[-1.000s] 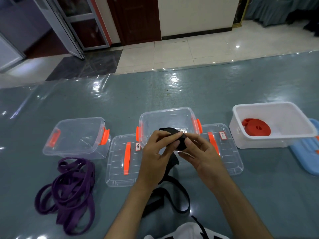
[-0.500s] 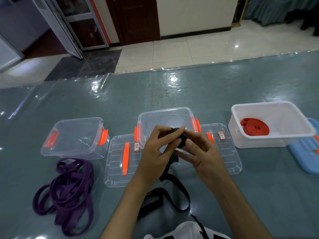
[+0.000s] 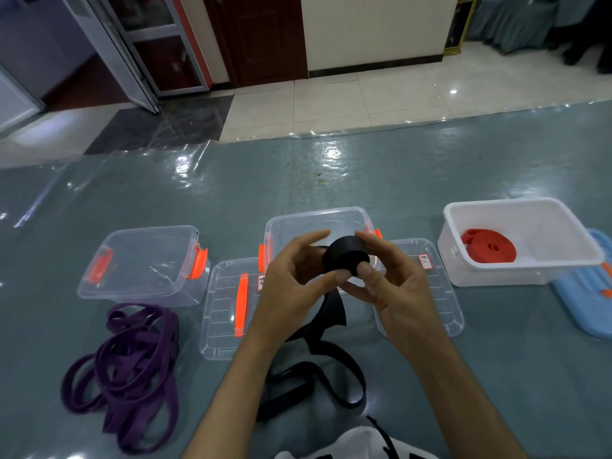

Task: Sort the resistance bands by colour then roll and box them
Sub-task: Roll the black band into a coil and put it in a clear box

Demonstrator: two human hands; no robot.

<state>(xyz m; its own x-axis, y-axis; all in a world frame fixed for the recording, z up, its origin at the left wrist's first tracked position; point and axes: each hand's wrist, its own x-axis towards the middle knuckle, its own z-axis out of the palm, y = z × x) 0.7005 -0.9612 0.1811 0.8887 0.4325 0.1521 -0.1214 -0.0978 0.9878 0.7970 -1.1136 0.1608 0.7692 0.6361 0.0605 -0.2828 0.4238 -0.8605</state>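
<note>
Holding one black band [image 3: 346,256] between both hands, above the desk [image 3: 331,173] and in front of the middle clear box [image 3: 318,223]. Our left hand [image 3: 294,283] pinches the rolled part from the near-left side, thumb under, fingers curled over the top. Our right hand [image 3: 394,286] pinches the same roll from the right, thumb on the near rim, forefinger over the far edge. So each grip is closed on the roll, nothing else in either hand. The unrolled tail of the band hangs down and loops on the desk between our forearms.

Counts:
- 2 clear boxes with orange latches: the middle one plus the left clear box [image 3: 145,263]; we see no bands in either.
- 2 clear lids [image 3: 228,309] flat on the desk, one either side of our hands.
- 1 white box [image 3: 523,273] at right, with 1 rolled red band [image 3: 490,250] inside.
- 1 blue lid [image 3: 586,293] just right of the white box.
- 1 heap of purple bands [image 3: 126,369], loose, near-left; number of bands in it we cannot tell.
</note>
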